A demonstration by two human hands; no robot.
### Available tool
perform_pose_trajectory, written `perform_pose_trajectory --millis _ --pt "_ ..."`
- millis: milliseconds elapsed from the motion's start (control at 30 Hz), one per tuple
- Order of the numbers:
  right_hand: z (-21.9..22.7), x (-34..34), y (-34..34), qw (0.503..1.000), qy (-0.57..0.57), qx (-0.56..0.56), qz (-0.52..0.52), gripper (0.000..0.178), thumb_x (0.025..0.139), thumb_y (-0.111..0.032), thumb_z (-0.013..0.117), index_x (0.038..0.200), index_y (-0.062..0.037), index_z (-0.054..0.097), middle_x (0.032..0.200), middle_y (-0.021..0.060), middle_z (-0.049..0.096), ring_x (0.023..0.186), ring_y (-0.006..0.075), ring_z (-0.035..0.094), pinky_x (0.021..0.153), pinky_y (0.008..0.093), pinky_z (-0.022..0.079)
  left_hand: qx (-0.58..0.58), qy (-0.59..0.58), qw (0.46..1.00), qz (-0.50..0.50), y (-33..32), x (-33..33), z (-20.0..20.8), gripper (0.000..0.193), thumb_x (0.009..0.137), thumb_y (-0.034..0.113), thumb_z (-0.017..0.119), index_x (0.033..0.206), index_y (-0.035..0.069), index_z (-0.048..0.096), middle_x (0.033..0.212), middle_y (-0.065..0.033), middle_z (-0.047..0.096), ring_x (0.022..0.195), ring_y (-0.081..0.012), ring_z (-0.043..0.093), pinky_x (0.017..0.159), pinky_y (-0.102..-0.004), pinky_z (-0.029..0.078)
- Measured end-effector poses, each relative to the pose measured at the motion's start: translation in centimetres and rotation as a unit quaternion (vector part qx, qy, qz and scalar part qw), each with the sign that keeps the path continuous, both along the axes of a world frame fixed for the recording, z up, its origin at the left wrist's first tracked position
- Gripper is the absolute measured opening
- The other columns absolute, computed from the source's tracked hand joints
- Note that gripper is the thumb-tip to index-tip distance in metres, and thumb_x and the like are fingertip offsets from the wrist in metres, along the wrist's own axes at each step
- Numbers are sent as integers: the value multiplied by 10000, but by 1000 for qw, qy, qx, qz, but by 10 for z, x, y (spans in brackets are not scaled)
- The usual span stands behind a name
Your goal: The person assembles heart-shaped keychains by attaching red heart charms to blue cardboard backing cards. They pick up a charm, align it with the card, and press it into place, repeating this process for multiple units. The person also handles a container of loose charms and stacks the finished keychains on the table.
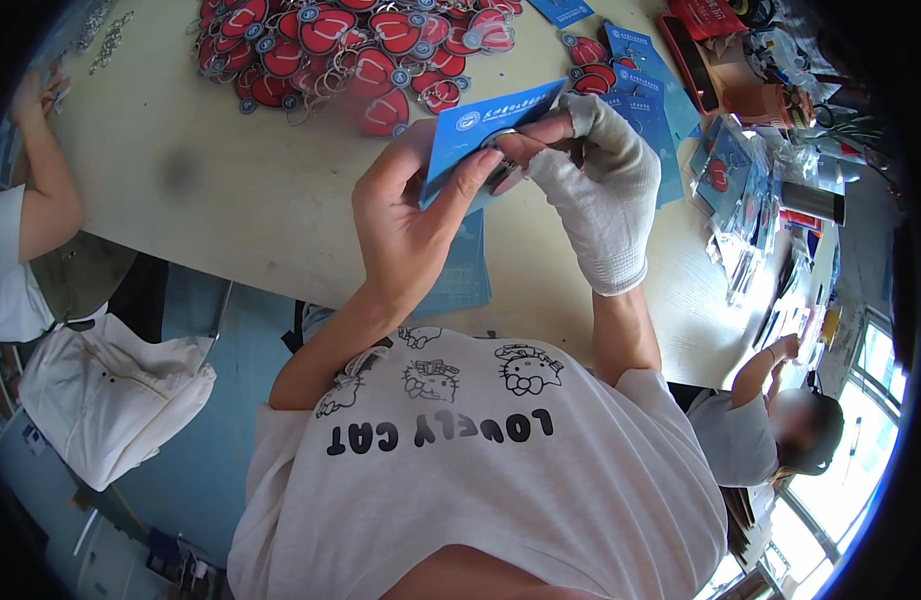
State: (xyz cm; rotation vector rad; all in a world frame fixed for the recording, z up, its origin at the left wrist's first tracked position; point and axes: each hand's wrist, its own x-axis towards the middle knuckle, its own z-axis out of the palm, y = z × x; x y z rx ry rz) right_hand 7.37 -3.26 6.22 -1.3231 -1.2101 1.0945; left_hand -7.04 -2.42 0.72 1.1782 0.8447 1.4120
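Observation:
My left hand (405,215) is closed on a blue printed card (455,150), its thumb pressed over the card's near face. A metal key ring (501,135) shows at the middle of the card. My right hand (610,185), in a white glove that leaves the fingertips bare, pinches at this ring. Whatever hangs from the ring is mostly hidden by my fingers. Below the held card, a stack of blue cards (458,265) lies on the table near its front edge.
A large pile of red keychains (315,45) covers the table's far side. More blue cards (645,100) and a few red keychains (587,75) lie at far right. Plastic-wrapped items (745,215) crowd the right edge. Other people sit at left (40,215) and right (745,425).

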Motion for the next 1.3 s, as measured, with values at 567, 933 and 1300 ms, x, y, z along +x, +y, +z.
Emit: perform_pose_trajectory --millis 567,933,1300 --pt "-1 -13 -12 990 126 56 -37 201 850 50 603 1050 28 606 939 49 660 858 82 617 764 224 502 8 -83 996 20 -6 6 20 190 912 96 635 1056 -28 622 911 -26 651 806 -64 582 713 -212 469" --pt "-24 -2 -16 995 8 13 -96 475 843 97 530 1309 80 438 1086 107 612 1007 131 607 873 239 485 22 47 998 -47 -13 11 -14 420 949 68 536 1319 -15 354 1100 -168 534 1007 -198 550 871 -324 443" --pt "-37 43 57 836 -486 254 -16 350 750 -241 756 1061 -111 661 994 84 639 982 271 578 865 398 448 86 576 810 74 -14 -39 -43 716 678 468 770 1199 65 490 1060 -104 495 1017 -284 469 837 -441 347"
